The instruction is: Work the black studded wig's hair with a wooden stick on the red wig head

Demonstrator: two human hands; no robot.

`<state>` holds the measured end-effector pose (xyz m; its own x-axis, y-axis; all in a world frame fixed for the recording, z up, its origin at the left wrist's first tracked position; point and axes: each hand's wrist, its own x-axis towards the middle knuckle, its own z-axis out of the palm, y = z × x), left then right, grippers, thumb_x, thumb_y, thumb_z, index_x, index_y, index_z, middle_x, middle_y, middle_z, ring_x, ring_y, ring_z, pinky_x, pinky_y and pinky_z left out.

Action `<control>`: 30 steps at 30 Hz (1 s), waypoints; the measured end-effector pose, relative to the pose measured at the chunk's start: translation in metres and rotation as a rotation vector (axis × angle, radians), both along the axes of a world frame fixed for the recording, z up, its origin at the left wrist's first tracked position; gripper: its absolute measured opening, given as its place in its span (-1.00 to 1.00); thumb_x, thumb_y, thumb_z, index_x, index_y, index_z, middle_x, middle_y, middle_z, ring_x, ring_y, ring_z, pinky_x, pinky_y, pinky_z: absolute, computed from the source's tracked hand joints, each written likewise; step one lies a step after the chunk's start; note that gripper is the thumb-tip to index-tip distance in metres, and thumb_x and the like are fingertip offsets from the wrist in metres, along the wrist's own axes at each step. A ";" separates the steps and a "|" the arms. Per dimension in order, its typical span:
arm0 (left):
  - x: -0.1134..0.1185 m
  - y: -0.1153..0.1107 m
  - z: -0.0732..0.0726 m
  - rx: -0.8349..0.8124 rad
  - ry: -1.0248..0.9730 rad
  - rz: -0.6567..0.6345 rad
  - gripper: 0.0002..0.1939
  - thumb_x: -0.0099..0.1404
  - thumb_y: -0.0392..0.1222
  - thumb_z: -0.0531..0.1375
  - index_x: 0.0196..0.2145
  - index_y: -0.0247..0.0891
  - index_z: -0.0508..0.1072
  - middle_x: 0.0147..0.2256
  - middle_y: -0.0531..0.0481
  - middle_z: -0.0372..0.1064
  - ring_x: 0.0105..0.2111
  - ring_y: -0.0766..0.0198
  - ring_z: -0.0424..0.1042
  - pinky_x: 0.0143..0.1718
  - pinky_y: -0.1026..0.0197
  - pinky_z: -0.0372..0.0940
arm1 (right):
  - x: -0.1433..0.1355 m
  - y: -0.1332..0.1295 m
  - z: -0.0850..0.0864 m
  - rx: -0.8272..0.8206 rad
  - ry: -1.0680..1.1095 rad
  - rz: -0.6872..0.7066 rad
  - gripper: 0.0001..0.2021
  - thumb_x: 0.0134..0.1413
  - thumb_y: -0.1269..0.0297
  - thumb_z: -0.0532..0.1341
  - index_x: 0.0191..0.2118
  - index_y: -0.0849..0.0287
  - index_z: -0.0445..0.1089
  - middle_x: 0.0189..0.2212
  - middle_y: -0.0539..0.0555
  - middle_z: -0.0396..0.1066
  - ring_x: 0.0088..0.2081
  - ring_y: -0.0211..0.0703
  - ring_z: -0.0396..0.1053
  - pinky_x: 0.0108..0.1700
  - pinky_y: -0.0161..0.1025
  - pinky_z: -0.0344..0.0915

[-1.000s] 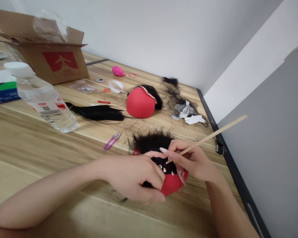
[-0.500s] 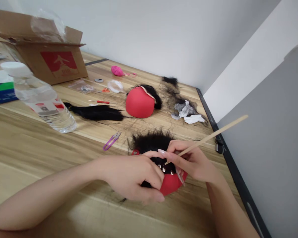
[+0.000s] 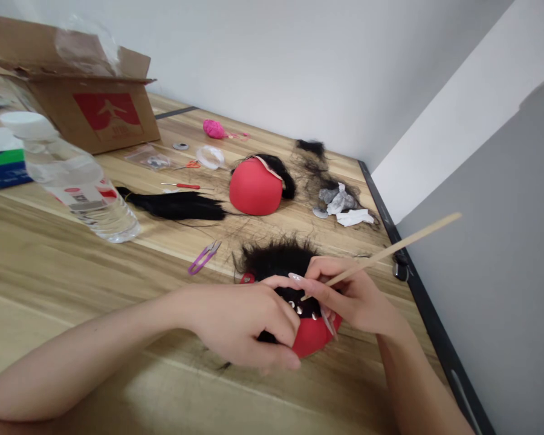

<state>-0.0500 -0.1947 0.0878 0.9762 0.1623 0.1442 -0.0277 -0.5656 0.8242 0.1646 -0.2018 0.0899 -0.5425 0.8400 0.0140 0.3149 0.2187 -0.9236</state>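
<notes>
A red piece with black hair (image 3: pixel 315 337) lies on the wooden table near the front, with several small shiny white bits on its dark part. My left hand (image 3: pixel 249 326) is closed on its left side, fingers curled over the hair and the red edge. My right hand (image 3: pixel 344 293) pinches a thin wooden stick (image 3: pixel 403 243) between thumb and fingers. The stick slants up to the right, and its lower tip touches the dark part beside the white bits. Some right fingers rest at the piece's right edge and are partly hidden.
Behind lie purple snips (image 3: pixel 204 258), a black hair bundle (image 3: pixel 176 206), a red dome with hair (image 3: pixel 255 187), a red-handled hook (image 3: pixel 188 186) and crumpled tissue (image 3: pixel 340 199). A water bottle (image 3: pixel 79 181) and open cardboard box (image 3: pixel 100 115) stand left. Pink yarn (image 3: pixel 214 129) lies farther back.
The upper end of the stick has swung slightly to the right and down, while its tip stays at the same spot. My hands have barely moved.
</notes>
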 end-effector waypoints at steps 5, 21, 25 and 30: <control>-0.001 -0.002 -0.001 -0.002 0.006 0.003 -0.63 0.37 -0.29 0.15 -0.56 -0.24 0.13 -0.55 0.14 0.20 -0.51 0.40 0.20 -0.33 0.30 0.16 | -0.001 0.000 0.000 0.022 0.002 -0.002 -0.65 0.23 0.05 0.25 -0.44 0.23 0.40 -0.55 -0.07 0.25 -0.60 -0.41 0.23 -0.58 -0.43 0.13; 0.000 0.001 -0.001 0.004 -0.003 0.003 -0.64 0.37 -0.28 0.15 -0.56 -0.24 0.13 -0.55 0.13 0.22 -0.51 0.39 0.22 -0.28 0.30 0.18 | -0.003 -0.001 0.000 -0.033 0.022 -0.035 -0.62 0.17 -0.03 0.28 -0.45 0.21 0.38 -0.63 -0.10 0.24 -0.65 -0.41 0.19 -0.63 -0.45 0.11; 0.000 0.001 0.000 -0.006 0.007 -0.002 -0.63 0.37 -0.27 0.14 -0.56 -0.23 0.11 -0.55 0.13 0.19 -0.52 0.39 0.19 -0.35 0.31 0.16 | -0.004 0.000 0.001 -0.032 0.036 -0.025 -0.64 0.18 0.00 0.28 -0.45 0.21 0.37 -0.65 -0.11 0.24 -0.66 -0.42 0.18 -0.64 -0.46 0.10; 0.000 0.000 -0.001 -0.016 0.006 0.003 -0.64 0.36 -0.29 0.16 -0.56 -0.24 0.13 -0.55 0.14 0.19 -0.53 0.40 0.18 -0.35 0.31 0.17 | -0.003 -0.001 0.001 -0.040 0.025 -0.028 -0.65 0.17 0.01 0.29 -0.43 0.21 0.39 -0.64 -0.11 0.24 -0.66 -0.42 0.18 -0.64 -0.46 0.11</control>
<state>-0.0495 -0.1947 0.0871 0.9765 0.1678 0.1353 -0.0206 -0.5523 0.8334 0.1615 -0.2023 0.0907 -0.5184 0.8551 -0.0069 0.2973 0.1727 -0.9390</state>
